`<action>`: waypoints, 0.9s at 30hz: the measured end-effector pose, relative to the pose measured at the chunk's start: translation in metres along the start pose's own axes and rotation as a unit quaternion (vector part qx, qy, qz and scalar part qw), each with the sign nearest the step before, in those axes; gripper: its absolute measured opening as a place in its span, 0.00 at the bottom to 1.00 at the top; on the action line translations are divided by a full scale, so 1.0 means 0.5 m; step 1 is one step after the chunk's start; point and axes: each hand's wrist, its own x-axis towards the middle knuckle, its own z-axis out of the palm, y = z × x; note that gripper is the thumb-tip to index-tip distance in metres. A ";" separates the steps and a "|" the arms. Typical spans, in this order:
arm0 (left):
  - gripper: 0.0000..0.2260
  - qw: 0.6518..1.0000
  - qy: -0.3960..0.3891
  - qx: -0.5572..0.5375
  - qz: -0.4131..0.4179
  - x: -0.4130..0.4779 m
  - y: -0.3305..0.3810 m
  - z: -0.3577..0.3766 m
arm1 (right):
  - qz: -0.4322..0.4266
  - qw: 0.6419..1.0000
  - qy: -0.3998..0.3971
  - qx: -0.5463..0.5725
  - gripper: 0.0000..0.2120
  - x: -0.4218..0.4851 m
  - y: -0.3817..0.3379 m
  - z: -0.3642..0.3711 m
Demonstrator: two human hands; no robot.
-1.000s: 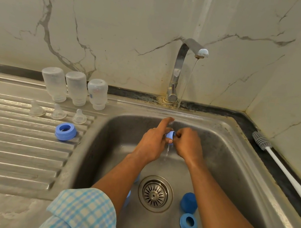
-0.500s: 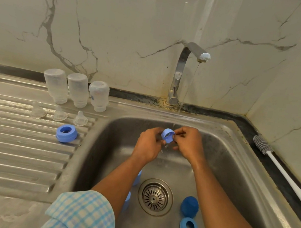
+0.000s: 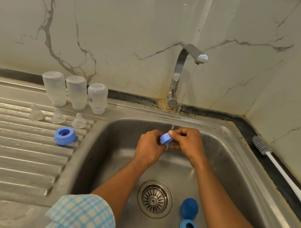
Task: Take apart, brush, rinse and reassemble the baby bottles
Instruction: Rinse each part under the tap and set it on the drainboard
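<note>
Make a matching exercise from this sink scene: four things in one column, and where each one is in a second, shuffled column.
Things
1. bottle brush
2. three clear bottles
3. blue cap
4. blue ring

Places
A. upside down on the drainboard, by the wall
B. held in both hands under the tap
C. on the counter right of the sink
D. on the sink floor, right of the drain

Pairs: 1-C, 2-A, 3-D, 4-B

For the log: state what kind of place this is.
Most likely a home kitchen sink. A steel sink with a ribbed draining board, a running tap against a marble-look wall, and upturned baby bottles drying show it.
</note>
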 end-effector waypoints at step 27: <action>0.06 0.992 -0.032 -0.121 -0.001 0.001 0.005 -0.003 | -0.012 0.999 0.006 -0.046 0.12 0.002 -0.001 0.009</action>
